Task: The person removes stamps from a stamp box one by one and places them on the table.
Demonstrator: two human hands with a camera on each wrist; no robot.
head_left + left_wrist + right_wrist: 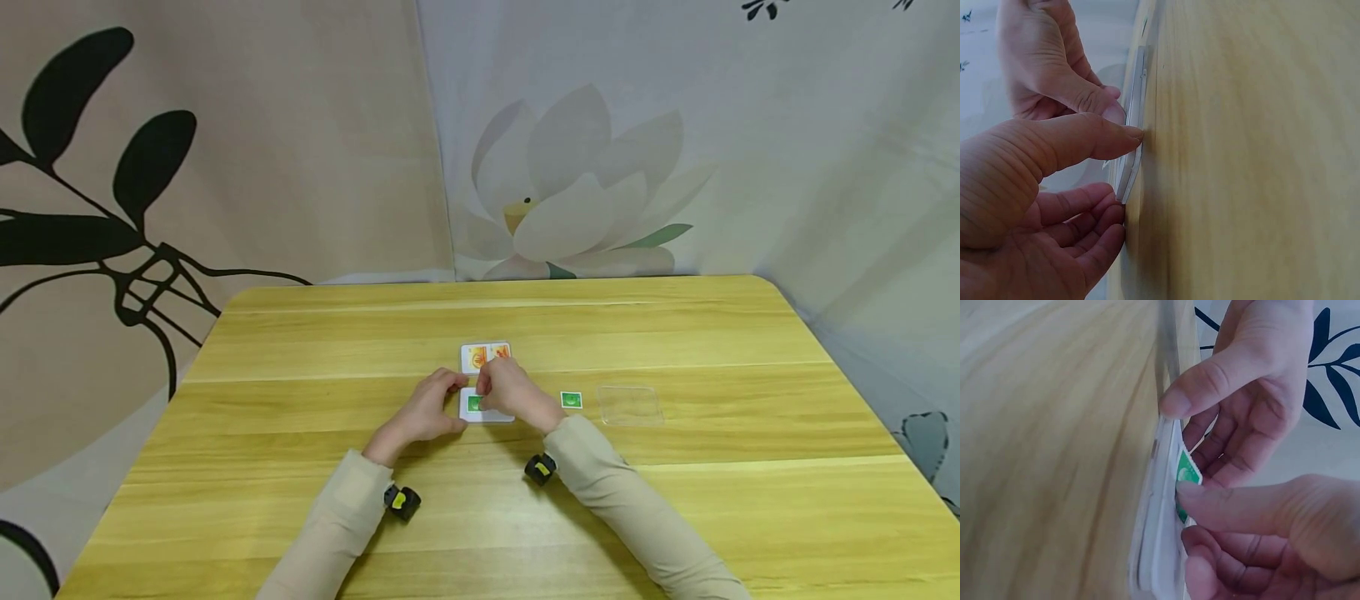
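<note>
A flat white case (pixel 489 417) lies near the middle of the wooden table. My left hand (pixel 427 407) grips its left end, with the thumb at the near edge and a fingertip at the far edge. On the case is a small green stamp-like piece with a scalloped white border (pixel 1189 465). My right hand (pixel 517 392) pinches this piece, its thumb on the green face; part of the piece is lifted off the case in the right wrist view. The right hand hides the right part of the case in the head view.
Just beyond the case lies another white case (pixel 467 360) with orange stamp-like pieces on it. To the right are a second green stamp-like piece (pixel 571 400) and a clear plastic rectangular lid or tray (pixel 630 421). A patterned cloth hangs behind the table (pixel 675 333).
</note>
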